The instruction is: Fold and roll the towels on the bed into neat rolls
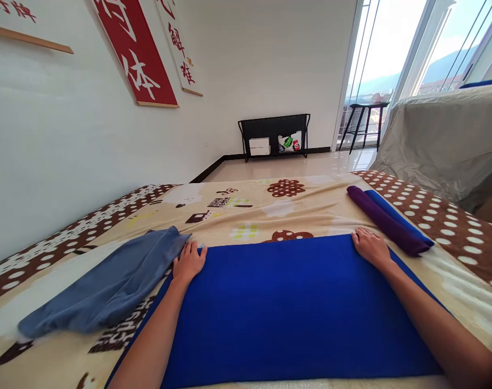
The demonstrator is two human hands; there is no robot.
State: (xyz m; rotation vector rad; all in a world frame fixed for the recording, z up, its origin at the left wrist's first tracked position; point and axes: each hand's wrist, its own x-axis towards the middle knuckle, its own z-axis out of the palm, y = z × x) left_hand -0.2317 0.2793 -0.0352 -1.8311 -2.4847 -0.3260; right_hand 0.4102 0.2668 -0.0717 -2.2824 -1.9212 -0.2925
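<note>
A blue towel-like cloth lies spread flat in front of me on a patterned blanket. My left hand rests palm down on its far left corner, fingers stretched out, beside a small pale tag. On the far right corner, my right hand lies flat with fingers extended. Left of my left hand is a crumpled grey-blue cloth, its tip close to my fingers. Just right of my right hand lie a rolled purple cloth and a rolled blue cloth, side by side.
The beige blanket has brown polka-dot borders. A white wall with hanging scrolls runs along the left. Beyond the bed's far edge stand a black rack and a dark stool. A covered piece of furniture stands at right.
</note>
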